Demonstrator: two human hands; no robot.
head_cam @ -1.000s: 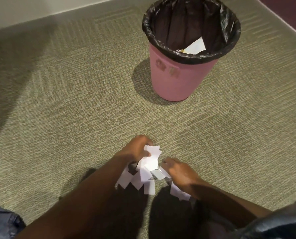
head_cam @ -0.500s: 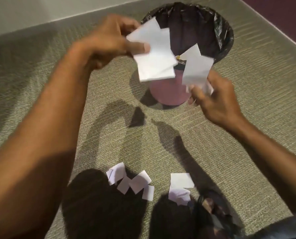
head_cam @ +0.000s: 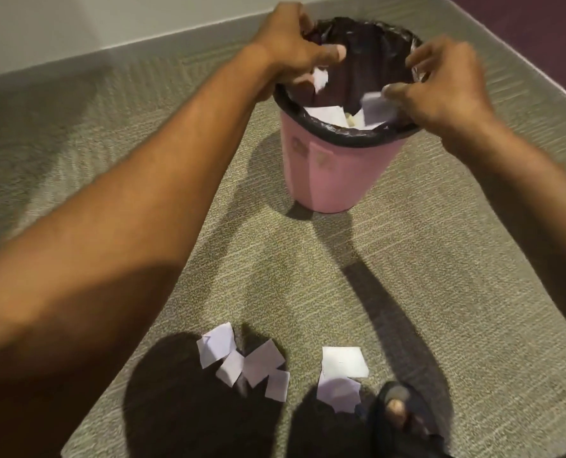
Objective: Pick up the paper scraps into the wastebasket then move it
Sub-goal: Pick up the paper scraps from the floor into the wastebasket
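Both hands are up over the wastebasket [head_cam: 337, 173], which stands on the carpet [head_cam: 143, 143] at twelve o'clock from the person. The left hand [head_cam: 294, 51] sits at about ten o'clock on the black liner [head_cam: 341, 132] rim, fingers curled, thumb stretched across the opening. A white scrap [head_cam: 320, 79] shows just under the palm, and I cannot tell whether it is pinched or already falling. The right hand [head_cam: 446, 81] hovers at three o'clock on the rim, fingers spread and bent. Another scrap [head_cam: 374, 105] is at the thumb tip, blurred, so held or loose is anyone's guess. White paper [head_cam: 324, 112] already lies inside.

Plenty is left: a cluster of scraps [head_cam: 242, 361] at six o'clock from the basket, and a second small pile [head_cam: 341, 375] just beside a sandalled foot [head_cam: 397, 411].

Now the dangers. These scraps are light and flat, so one let go near the rim could flutter out over the edge. The left fingers are right at the liner, and a tug there could pull it off the rim or tip this light basket. And that foot could tread on the near pile
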